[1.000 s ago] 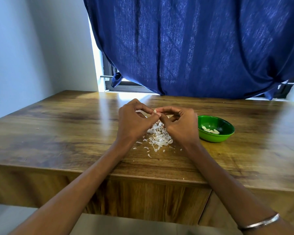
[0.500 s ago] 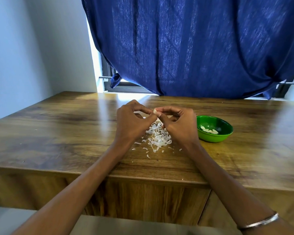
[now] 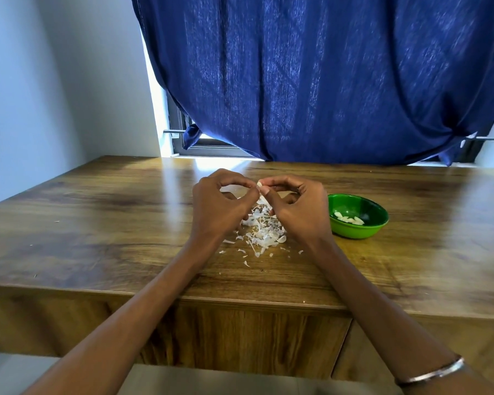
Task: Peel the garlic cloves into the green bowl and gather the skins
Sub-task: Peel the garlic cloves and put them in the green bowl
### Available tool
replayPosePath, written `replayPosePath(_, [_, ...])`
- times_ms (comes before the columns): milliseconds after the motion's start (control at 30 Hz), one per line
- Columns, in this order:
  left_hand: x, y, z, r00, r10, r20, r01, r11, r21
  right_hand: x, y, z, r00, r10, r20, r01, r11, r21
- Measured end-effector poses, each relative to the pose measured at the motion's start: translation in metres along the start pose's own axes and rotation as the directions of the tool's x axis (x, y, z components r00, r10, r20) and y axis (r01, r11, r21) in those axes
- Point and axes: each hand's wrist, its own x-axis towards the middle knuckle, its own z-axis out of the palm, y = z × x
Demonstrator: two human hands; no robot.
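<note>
A small white garlic clove (image 3: 259, 185) is pinched between the fingertips of both hands, above the table. My left hand (image 3: 220, 205) grips it from the left and my right hand (image 3: 300, 208) from the right, thumb and forefinger touching it. Below the hands lies a heap of white garlic skins (image 3: 264, 230), with loose flakes scattered toward me. The green bowl (image 3: 362, 230) stands just right of my right hand and holds several peeled cloves (image 3: 349, 218).
The wooden table (image 3: 97, 223) runs to a front edge close to me. A dark blue curtain (image 3: 311, 75) hangs over the window behind the table. A pale wall stands at the left. A metal bangle (image 3: 431, 373) is on my right wrist.
The hands stay together on the clove over the skin pile. Fingers shifted slightly, and the view moved a little.
</note>
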Motion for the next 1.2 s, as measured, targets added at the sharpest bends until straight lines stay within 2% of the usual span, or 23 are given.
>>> replayPosePath(367, [0.001,-0.001,-0.003,0.996,-0.089,0.023,0.089,0.995,-0.032,-0.002,-0.001,0.0,0.998,-0.049,0.025,0.05,0.998,-0.034])
replayPosePath(700, [0.002,0.003,-0.001,0.987,-0.159,0.038,0.162,0.982,-0.097,0.002,0.004,0.001,0.999,0.022,0.046,-0.025,0.998,0.061])
replayPosePath(967, [0.003,0.001,-0.005,0.968,-0.194,0.159,0.221,0.959,-0.176,0.0,-0.002,-0.001,1.0,-0.008,0.014,0.007,0.999,0.038])
replayPosePath(1100, [0.005,-0.006,-0.004,0.969,-0.17,0.18,0.196,0.971,-0.138,-0.001,-0.004,-0.002,0.999,0.026,0.035,-0.028,0.997,0.072])
replayPosePath(1200, [0.006,-0.009,-0.002,0.969,-0.159,0.19,0.181,0.978,-0.104,0.001,-0.002,-0.004,0.993,0.107,0.04,-0.111,0.985,0.132])
